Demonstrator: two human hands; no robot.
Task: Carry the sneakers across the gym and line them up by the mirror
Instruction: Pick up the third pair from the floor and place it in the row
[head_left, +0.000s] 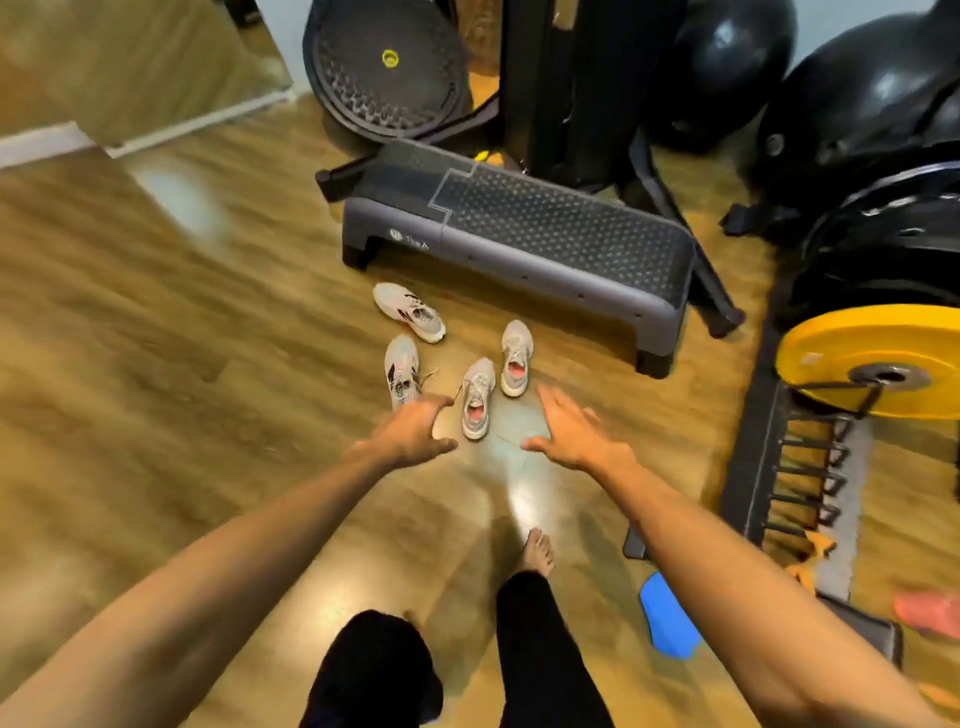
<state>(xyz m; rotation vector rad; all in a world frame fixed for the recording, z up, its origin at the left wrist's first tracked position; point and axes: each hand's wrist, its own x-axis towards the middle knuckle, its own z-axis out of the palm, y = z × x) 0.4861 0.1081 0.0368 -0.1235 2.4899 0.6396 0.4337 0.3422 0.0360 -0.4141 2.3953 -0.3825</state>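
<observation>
Head view: sneakers (478, 397) toes mostly up-frame

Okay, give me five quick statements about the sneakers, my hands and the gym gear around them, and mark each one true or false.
1. Four sneakers lie on the floor. True: two with dark markings and two with pink insides.
2. The left hand already grips a sneaker. False: it is open, reaching, holding nothing.
3. The right hand is open and empty. True.
4. The sneakers sit on top of the step platform. False: they lie on the floor in front of it.
5. The weight plate at the right is blue. False: it is yellow.
</observation>
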